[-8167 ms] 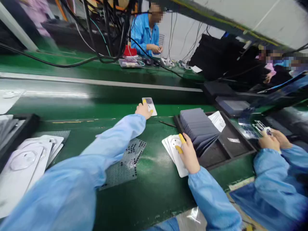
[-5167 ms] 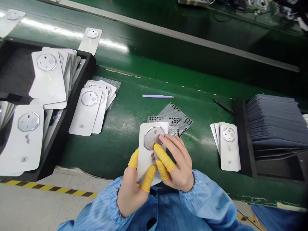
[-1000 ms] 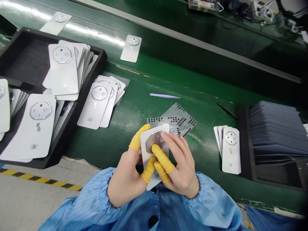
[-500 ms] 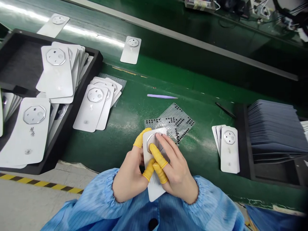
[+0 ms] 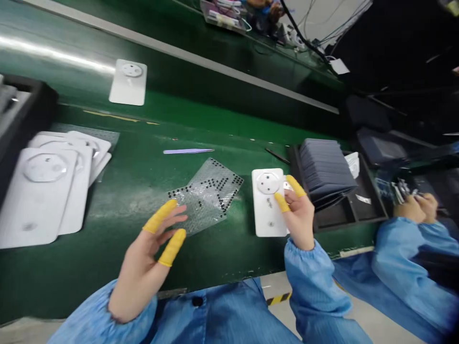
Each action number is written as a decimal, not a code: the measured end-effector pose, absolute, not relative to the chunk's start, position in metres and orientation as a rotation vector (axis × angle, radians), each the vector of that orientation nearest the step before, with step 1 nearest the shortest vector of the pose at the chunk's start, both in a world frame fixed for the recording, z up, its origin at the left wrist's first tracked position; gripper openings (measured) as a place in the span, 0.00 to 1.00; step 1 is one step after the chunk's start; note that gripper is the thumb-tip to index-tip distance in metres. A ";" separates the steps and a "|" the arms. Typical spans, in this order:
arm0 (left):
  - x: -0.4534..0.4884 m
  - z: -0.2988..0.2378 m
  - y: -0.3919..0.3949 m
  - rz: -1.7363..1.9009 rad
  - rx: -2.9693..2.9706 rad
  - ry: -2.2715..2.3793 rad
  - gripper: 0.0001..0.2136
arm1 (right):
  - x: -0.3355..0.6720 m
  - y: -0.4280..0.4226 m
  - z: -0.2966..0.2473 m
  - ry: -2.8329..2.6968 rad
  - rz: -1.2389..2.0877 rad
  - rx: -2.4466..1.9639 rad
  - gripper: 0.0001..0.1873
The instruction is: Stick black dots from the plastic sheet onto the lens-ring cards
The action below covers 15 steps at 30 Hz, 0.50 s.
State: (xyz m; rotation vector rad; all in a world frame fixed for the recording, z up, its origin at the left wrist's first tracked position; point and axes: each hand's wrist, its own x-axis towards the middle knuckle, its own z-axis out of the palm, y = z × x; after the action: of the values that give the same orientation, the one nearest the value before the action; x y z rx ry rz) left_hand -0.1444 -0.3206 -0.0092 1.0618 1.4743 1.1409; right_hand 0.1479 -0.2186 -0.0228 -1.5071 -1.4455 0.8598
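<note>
Right fingers (image 5: 282, 203) clamp a white panel (image 5: 268, 210) at its right edge, left fingers (image 5: 172, 248) apart.

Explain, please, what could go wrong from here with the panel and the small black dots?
The white panel may slip or turn, as the right hand has its thumb only at the right edge. It overlaps another panel, so rubbing might scratch either. The open left hand is close to the dotted clear sheet and could nudge it.
</note>
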 end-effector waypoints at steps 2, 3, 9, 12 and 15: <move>-0.150 -0.019 -0.320 1.134 1.077 1.540 0.22 | 0.197 -0.209 -0.027 -1.610 0.578 -1.691 0.32; -0.152 -0.024 -0.320 1.130 1.091 1.573 0.21 | 0.215 -0.205 -0.029 -1.697 0.447 -1.776 0.30; -0.145 -0.033 -0.325 1.067 1.394 1.735 0.14 | 0.213 -0.206 -0.031 -1.932 0.040 -1.768 0.20; -0.139 -0.031 -0.328 1.034 1.404 1.689 0.12 | 0.155 -0.220 -0.028 -2.178 0.037 -1.438 0.20; -0.131 -0.032 -0.332 0.959 1.340 1.576 0.11 | 0.094 -0.231 -0.037 -2.449 0.433 -1.017 0.20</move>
State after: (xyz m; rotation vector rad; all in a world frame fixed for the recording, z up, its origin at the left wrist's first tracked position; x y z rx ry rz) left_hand -0.1315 -0.3325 -0.0316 1.3398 1.5764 0.9595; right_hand 0.0940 -0.2310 -0.0371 -1.0167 -2.4492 0.4330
